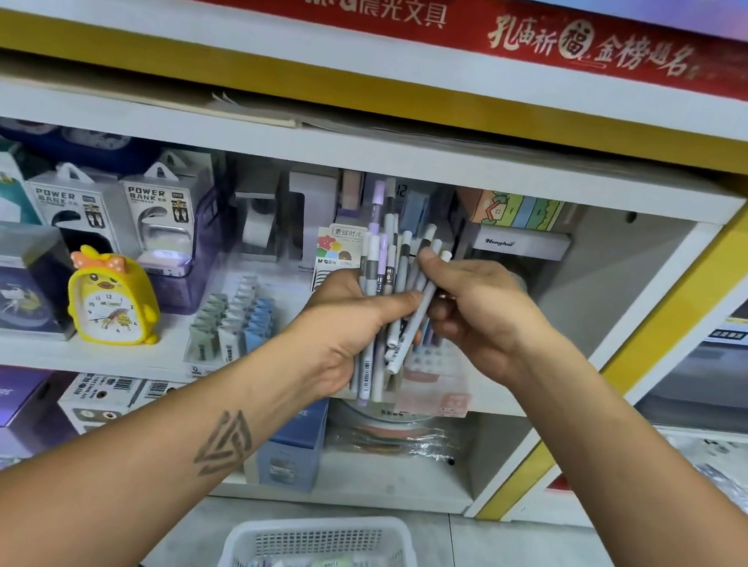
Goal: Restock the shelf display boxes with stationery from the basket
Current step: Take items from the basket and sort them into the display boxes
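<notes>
Grey, white and lilac pens point(381, 303) are being held as an upright bundle in front of the middle shelf, the left hand point(346, 327) curled round their lower halves. One white pen point(414, 322) is being pinched by the right hand point(479, 307) at the bundle's edge. The step is probably best done if the bundle is kept firmly clasped while single pens are drawn off and dropped tip-down into the display box point(439, 388) just behind, so none slip. Erasers are lying in the white basket point(326, 541) below. "M&G" is being shown on the red banner point(377, 7), "POWER BANK" on two packs point(151, 213), "Henghui" on a white box point(519, 242).
</notes>
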`<state>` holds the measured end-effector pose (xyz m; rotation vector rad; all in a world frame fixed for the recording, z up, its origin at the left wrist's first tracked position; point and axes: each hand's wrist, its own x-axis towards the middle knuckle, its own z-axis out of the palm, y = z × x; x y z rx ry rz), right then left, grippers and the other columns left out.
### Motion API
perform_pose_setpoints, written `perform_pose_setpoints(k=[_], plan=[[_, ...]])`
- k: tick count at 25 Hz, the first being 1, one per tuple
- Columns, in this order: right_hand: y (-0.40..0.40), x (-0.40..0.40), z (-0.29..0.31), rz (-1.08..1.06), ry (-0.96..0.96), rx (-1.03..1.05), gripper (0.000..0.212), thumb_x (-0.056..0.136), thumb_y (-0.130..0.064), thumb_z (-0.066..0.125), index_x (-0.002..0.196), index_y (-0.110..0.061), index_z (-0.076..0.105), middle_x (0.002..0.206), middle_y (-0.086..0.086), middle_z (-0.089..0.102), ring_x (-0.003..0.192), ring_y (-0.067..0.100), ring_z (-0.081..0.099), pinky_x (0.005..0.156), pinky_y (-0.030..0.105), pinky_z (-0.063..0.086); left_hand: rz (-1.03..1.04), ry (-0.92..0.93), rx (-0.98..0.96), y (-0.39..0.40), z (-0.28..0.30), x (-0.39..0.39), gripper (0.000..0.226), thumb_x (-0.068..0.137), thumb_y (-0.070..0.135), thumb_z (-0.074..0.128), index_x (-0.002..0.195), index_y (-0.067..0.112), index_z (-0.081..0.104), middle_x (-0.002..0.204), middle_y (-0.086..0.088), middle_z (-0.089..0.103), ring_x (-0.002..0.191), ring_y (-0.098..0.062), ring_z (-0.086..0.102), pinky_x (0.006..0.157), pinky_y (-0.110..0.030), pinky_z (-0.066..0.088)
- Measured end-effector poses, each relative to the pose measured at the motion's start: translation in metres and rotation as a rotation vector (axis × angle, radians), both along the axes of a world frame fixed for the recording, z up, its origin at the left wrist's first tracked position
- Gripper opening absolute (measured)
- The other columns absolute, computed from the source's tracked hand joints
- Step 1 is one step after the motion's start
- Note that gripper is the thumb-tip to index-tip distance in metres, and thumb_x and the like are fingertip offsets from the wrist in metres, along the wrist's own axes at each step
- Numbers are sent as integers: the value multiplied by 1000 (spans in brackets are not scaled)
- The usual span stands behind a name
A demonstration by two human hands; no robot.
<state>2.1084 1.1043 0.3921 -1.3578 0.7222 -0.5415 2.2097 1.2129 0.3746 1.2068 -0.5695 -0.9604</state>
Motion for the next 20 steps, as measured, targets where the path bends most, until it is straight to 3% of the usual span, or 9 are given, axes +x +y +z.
perform_pose_setpoints(k=[3,7,10,13,16,20], plan=[[-9,-14,2,-16,-75,28,22,95,-20,67,93,2,69,63,5,63,47,12,49,42,21,42,42,-60,37,-6,-3,-2,13,90,2,66,101,-1,71,84,-18,74,66,-26,70,55,-33,57],[-32,-38,8,-200,46,-370,7,92,-9,71,97,-5,70,69,9,64,53,18,55,48,26,50,95,-100,89,-16,-3,4,7,91,5,66,95,0,69,70,-13,71,52,-21,64,45,-26,50],[-48,-47,7,-245,178,-575,26,94,-2,66,120,-5,67,82,22,64,64,26,59,65,33,59,87,-102,80,-22,-2,10,8,91,6,67,94,-1,68,70,-13,72,52,-20,63,52,-30,49],[-56,-49,1,-161,337,-676,30,101,0,52,128,-4,64,90,26,64,70,30,58,78,40,58,60,-104,62,-25,-3,9,8,90,6,67,91,-2,69,71,-13,72,53,-20,63,53,-31,50],[-55,-49,-6,-122,420,-818,26,102,-5,47,125,-6,59,95,23,67,79,29,67,80,45,58,41,-94,62,-26,-5,12,12,90,6,67,95,-5,68,73,-15,72,55,-21,64,51,-30,51],[-59,-45,-12,-170,411,-849,5,100,-9,56,104,-8,59,90,13,70,81,28,71,73,34,61,1,-83,76,-26,-6,14,10,90,5,66,94,-4,68,73,-14,71,54,-21,63,49,-28,49]])
